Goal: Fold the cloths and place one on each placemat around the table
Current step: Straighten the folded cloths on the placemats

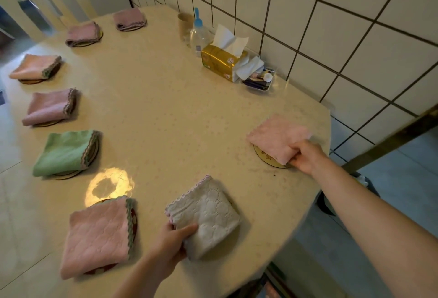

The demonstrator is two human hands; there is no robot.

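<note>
Right hand [305, 156] pinching the folded pink cloth [278, 137] over a round placemat [266, 159] near the table [177, 108] edge, left hand [171, 244] gripping a folded white cloth [208, 214] lying on the bare tabletop

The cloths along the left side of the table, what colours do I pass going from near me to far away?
Pink cloth → green cloth → mauve cloth → peach cloth → dusty pink cloth → farthest mauve cloth.
</note>
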